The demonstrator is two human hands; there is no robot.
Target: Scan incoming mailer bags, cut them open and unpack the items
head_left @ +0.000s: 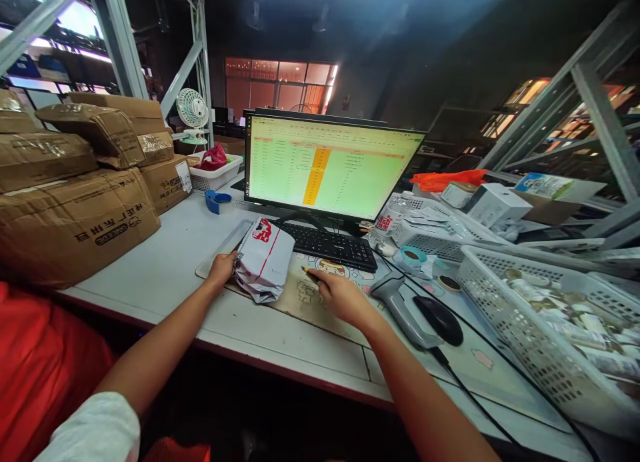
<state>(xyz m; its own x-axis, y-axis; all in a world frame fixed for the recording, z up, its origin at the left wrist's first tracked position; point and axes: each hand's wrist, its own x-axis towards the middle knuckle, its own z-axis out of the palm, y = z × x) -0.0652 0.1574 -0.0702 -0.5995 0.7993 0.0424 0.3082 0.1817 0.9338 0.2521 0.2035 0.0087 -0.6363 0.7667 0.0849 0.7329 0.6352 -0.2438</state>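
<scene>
A white plastic mailing bag point(265, 265) with red print lies folded on the desk mat, partly over the keyboard's left end. My left hand point(223, 269) is closed on its left edge. Just right of the bag, my right hand point(343, 295) is closed around a slim dark tool with a yellow tip point(306, 270). Most of that tool is hidden in the fingers, so its kind cannot be made out. The tip points left toward the bag, apart from it.
Behind stand a black keyboard point(335, 243) and a lit monitor point(325, 165). A grey barcode scanner point(403, 312) and black mouse point(439, 319) lie right, beside a white basket point(525, 335) of small items. Cardboard boxes point(80, 222) are stacked left. A blue tape dispenser point(219, 201) sits farther back.
</scene>
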